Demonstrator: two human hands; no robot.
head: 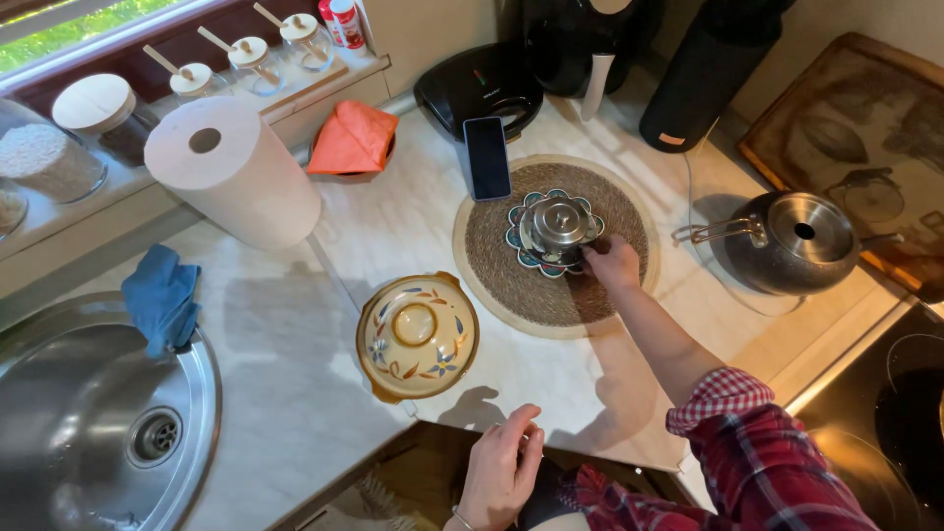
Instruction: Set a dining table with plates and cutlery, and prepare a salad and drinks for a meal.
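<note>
Right, the landmark is the round woven mat (551,280) on the pale marble-look counter (295,393), and a small steel lidded pot (559,226) sits on a flower-patterned trivet (524,246) at the mat's centre. The right hand (612,262) is on the pot's near-right side, fingers curled against its edge. Whether they truly clamp it cannot be told from here, since the fingertips are hidden behind the knuckles. The right forearm runs straight and long from a red plaid sleeve (747,442) across the mat's near-right rim, wrist level.

The left hand (501,472) hovers low at the counter's front edge, near-left of the mat, fingers spread and loosely apart, holding nothing, just above the counter lip.

Room around the mat: on its far-left rim a dark smartphone (487,157) overlaps the weave. Left of the mat and nearer, a painted ceramic lidded dish (418,336) sits close, not touching it. Right of the mat stands a steel kettle (792,241), its handle pointing toward the mat with a bare strip of counter between. The near side of the mat is open counter up to the edge.

Farther left of the mat stand a paper towel roll (231,177) and an orange cloth (352,140). Beyond them, a blue cloth (162,295) drapes over the steel sink (59,442) rim.
</note>
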